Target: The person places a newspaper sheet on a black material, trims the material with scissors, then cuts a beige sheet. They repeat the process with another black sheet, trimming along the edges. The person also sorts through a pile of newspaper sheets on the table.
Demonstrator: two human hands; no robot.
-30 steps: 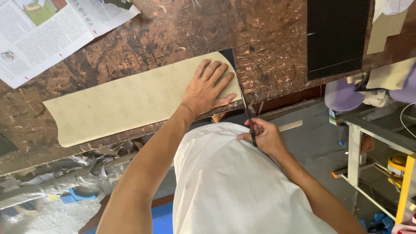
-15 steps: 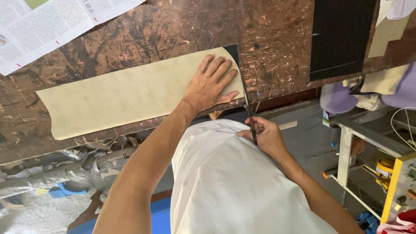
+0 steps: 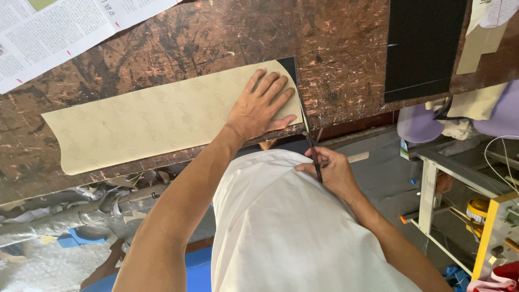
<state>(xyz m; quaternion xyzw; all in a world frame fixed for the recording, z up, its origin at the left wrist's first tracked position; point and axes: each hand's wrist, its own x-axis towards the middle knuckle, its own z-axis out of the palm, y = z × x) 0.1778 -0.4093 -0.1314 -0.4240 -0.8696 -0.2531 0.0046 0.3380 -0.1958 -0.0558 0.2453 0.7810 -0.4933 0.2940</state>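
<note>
Pattern sheet: tan sheet [image 3: 162, 119] lying flat along the bench's [image 3: 346, 48] near edge, over a black layer [image 3: 288, 66] showing at its right end.
Left hand: left hand [image 3: 259, 105] spread open, palm pressing the sheet's right end.
Right hand: right hand [image 3: 332, 170] closed around a long thin blade [image 3: 305, 121] running along the sheet's right edge.
Handling: likely light, thin, flexible, prone to sliding; best pinned flat near the cut.
Far-left corner: newspaper [image 3: 59, 32].

— How is the scene lit?
— Even, soft daylight is seen; only faint shadows are cast beneath the left hand [image 3: 259, 108].
— And sharpness?
— Focus is held throughout; slight stretching is noticed at the edges.
</note>
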